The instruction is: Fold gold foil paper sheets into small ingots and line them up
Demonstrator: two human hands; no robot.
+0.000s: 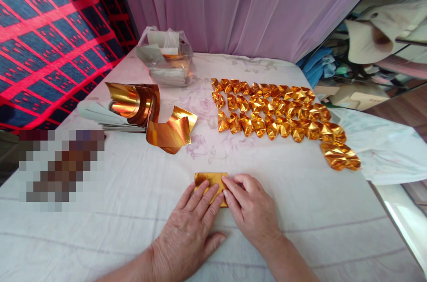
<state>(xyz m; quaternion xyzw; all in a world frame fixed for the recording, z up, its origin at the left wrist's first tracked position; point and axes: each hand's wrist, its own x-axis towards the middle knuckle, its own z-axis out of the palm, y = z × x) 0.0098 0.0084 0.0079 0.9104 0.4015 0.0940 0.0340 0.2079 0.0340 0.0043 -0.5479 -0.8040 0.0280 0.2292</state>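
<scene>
A small folded rectangle of gold foil paper (213,178) lies on the cloth in front of me. My left hand (190,224) rests flat over its lower left part, fingers spread and thumb out to the side. At the right edge of the paper, my right hand (255,208) holds it with the thumb and index fingertips, while its other fingers curl in. Farther off, folded gold foil pieces (273,106) stand in rows on the right. Loose gold foil sheets (170,133) curl beside a stack of sheets (133,106) on the left.
A clear plastic bag (167,59) with papers sits at the back. The table has a pale flowered cloth (133,202). A purple curtain (227,6) hangs behind, a red-and-blue patterned cloth (50,28) at left. Shelves with a white cap (370,37) stand at right. A blurred patch covers something at left.
</scene>
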